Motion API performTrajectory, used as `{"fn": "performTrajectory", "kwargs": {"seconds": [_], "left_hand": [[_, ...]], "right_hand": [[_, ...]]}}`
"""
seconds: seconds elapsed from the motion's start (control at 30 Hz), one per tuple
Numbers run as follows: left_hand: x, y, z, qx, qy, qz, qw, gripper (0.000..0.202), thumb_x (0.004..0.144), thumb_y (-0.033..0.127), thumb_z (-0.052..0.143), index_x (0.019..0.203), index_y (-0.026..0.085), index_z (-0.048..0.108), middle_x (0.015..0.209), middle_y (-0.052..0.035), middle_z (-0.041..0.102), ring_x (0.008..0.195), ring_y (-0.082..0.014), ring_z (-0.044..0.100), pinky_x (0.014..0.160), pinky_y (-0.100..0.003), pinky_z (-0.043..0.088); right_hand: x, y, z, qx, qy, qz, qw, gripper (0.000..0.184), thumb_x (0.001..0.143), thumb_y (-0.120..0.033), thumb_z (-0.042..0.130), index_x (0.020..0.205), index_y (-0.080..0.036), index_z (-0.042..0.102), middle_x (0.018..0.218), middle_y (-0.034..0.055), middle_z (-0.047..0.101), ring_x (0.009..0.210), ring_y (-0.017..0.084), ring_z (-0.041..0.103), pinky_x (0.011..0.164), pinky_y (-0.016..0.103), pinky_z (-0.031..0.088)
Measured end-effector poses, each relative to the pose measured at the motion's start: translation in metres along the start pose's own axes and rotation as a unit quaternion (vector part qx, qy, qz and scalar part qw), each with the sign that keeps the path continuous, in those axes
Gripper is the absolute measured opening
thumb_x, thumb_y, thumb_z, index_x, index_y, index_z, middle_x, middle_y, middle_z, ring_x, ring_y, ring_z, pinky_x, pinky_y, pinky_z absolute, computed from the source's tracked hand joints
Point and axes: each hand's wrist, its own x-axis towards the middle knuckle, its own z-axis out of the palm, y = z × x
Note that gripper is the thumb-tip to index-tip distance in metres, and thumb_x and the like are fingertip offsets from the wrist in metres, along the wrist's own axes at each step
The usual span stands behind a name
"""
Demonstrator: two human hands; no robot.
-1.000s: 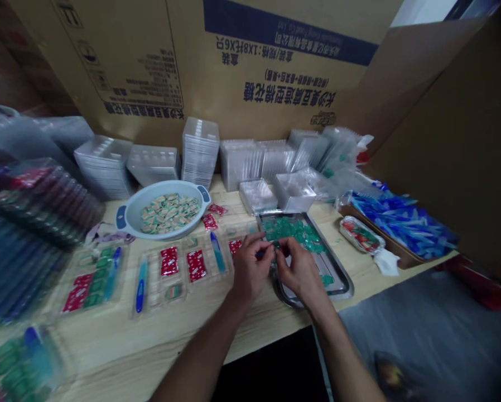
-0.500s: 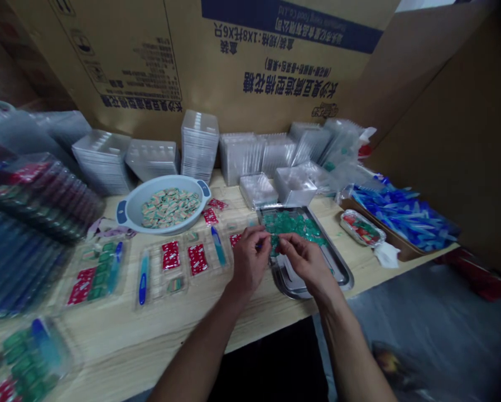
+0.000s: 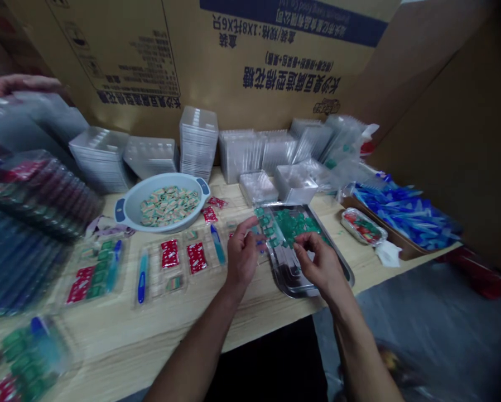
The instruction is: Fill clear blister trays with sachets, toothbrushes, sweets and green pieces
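Note:
My left hand (image 3: 242, 255) has its fingers apart, beside the left edge of a metal tray (image 3: 343, 274). Close to its fingertips, a row of green pieces (image 3: 268, 228) sits in what looks like a clear plastic pack, partly hidden by the hand. Over the metal tray, the thumb and forefinger of my right hand (image 3: 321, 262) come together in a pinch; what they hold, if anything, is too small to make out. Loose translucent green pieces (image 3: 290, 222) lie heaped in the tray's far part. Left of my hands are clear packs with red printed sachets (image 3: 197, 257) and a blue pick (image 3: 217, 244).
A pale blue basin (image 3: 127, 215) holds small striped pieces. Stacked clear plastic trays (image 3: 198, 139) line the cardboard wall (image 3: 217, 84). Blue picks (image 3: 405, 215) fill a box at right, beside a small foil-like container (image 3: 363, 226). Another person's hand (image 3: 28, 84) touches trays at far left.
My hands have moved apart: the left has opened its fingers, and the right has shifted right over the tray. Another person's hand has appeared at the far left.

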Motion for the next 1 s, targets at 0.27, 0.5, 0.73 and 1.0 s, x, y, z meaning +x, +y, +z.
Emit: {"fn": "performTrajectory", "kwargs": {"seconds": [0.27, 0.5, 0.73, 1.0], "left_hand": [[-0.004, 0.002, 0.002, 0.012, 0.029, 0.034, 0.999, 0.033, 0.093, 0.032, 0.057, 0.123, 0.022, 0.065, 0.132, -0.0099, 0.064, 0.087, -0.0174, 0.071, 0.068, -0.03, 0.063], [-0.005, 0.001, 0.002, 0.021, 0.044, 0.055, 0.997, 0.032, 0.096, 0.031, 0.053, 0.124, 0.022, 0.063, 0.134, -0.0091, 0.062, 0.088, -0.0157, 0.07, 0.069, -0.028, 0.063], [-0.004, -0.002, -0.001, 0.039, 0.039, 0.068, 0.996, 0.036, 0.098, 0.037, 0.048, 0.129, 0.022, 0.06, 0.136, -0.0111, 0.061, 0.088, -0.0156, 0.07, 0.071, -0.029, 0.063], [-0.005, 0.001, 0.002, 0.011, 0.052, 0.06, 0.997, 0.033, 0.097, 0.031, 0.051, 0.126, 0.02, 0.062, 0.133, -0.0111, 0.062, 0.086, -0.0152, 0.07, 0.069, -0.029, 0.063]], "right_hand": [[-0.014, -0.022, 0.015, -0.117, -0.004, -0.064, 0.991, 0.01, 0.088, -0.029, 0.05, 0.091, -0.021, 0.056, 0.083, 0.0068, 0.065, 0.081, 0.024, 0.06, 0.077, 0.037, 0.041], [-0.014, -0.023, 0.014, -0.072, -0.025, -0.046, 0.996, 0.01, 0.087, -0.033, 0.052, 0.087, -0.023, 0.054, 0.079, 0.0047, 0.063, 0.077, 0.022, 0.058, 0.072, 0.035, 0.041], [-0.01, -0.004, 0.01, 0.097, -0.063, 0.035, 0.993, 0.021, 0.089, -0.042, 0.057, 0.095, -0.022, 0.059, 0.078, 0.0025, 0.061, 0.072, 0.019, 0.057, 0.066, 0.032, 0.044], [-0.009, -0.007, 0.012, 0.067, -0.053, 0.014, 0.996, 0.016, 0.088, -0.038, 0.057, 0.09, -0.023, 0.057, 0.076, 0.0015, 0.061, 0.071, 0.019, 0.056, 0.068, 0.032, 0.044]]}}
